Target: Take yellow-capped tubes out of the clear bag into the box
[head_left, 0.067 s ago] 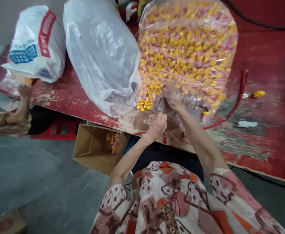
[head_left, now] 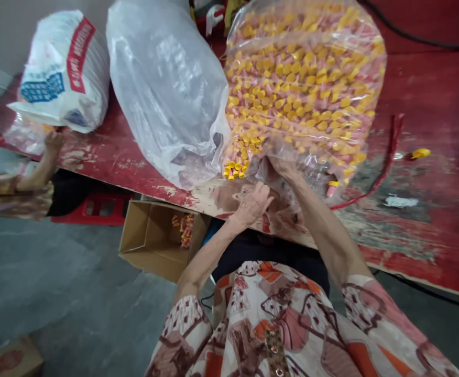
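Observation:
A large clear plastic bag (head_left: 304,89) full of small pink pieces with yellow caps lies on the red bench in front of me. My right hand (head_left: 283,166) reaches into the bag's lower edge, and its fingers are hidden by the plastic and the pieces. Just left of it, my left hand (head_left: 254,204) is over the bench's near edge, thumb apart from loosely bent fingers, with nothing visible in it. Several yellow-capped pieces (head_left: 235,168) spill together at the bag's mouth, beyond my left hand. One loose capped piece (head_left: 332,187) shows at the bag's lower right.
A whitish plastic bag (head_left: 170,94) and a printed white sack (head_left: 62,73) stand to the left. Below the bench edge is a cardboard box (head_left: 146,230) holding some pieces. A red cord (head_left: 389,157) lies at right. Another person's hand (head_left: 52,142) is at far left.
My left thumb has moved away from the fingers, and the hand has loosened. The right hand stays in the bag. The other person's hand has shifted slightly right.

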Available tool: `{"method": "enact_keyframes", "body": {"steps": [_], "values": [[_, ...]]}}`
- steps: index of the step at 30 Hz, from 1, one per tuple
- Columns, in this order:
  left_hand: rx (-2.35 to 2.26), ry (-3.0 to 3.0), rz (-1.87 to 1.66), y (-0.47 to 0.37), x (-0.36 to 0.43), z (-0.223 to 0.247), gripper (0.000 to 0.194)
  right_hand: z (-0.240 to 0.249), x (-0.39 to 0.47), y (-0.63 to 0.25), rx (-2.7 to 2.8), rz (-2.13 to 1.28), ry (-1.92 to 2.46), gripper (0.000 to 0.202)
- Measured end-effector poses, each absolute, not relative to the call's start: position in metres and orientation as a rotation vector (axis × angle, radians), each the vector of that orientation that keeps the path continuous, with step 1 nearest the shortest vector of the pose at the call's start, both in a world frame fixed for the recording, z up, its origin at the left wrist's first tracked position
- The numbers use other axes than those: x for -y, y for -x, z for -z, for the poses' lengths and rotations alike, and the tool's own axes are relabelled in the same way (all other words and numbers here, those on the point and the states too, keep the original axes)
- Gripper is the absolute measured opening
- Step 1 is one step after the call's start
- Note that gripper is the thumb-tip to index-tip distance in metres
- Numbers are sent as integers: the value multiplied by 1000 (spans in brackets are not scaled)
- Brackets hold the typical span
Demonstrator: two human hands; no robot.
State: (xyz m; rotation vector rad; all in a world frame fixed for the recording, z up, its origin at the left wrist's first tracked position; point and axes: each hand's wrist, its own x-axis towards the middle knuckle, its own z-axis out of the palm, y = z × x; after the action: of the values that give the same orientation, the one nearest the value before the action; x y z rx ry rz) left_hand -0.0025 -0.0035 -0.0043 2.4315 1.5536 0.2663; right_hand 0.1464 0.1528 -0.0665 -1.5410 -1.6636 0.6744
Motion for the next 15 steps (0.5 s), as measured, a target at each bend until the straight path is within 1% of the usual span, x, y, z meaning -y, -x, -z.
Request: {"method": "enact_keyframes", "body": {"steps": [2,4,6,8,12,15], "values": [[-1599,-2393,-427,7,7,9,17,62,-138,-155,1644,-667,1565,46],[-1673,-2316,-603,16,11,15,15,58,-114,-163,1587,-666,1588,44],[-1722,-2213,-704,30,13,20,9,57,-86,-167,1506,-698,1585,44],[-1810,-2064,-756,51,7,21,14,57,-60,-167,1436,-761,1549,47],[-2148,-1682,-957,108,-38,6,26,60,-31,-161,1364,-809,1504,48],[-2225,-1582,-975,140,-82,-5,26,59,-27,-158,1375,-770,1529,45]]}}
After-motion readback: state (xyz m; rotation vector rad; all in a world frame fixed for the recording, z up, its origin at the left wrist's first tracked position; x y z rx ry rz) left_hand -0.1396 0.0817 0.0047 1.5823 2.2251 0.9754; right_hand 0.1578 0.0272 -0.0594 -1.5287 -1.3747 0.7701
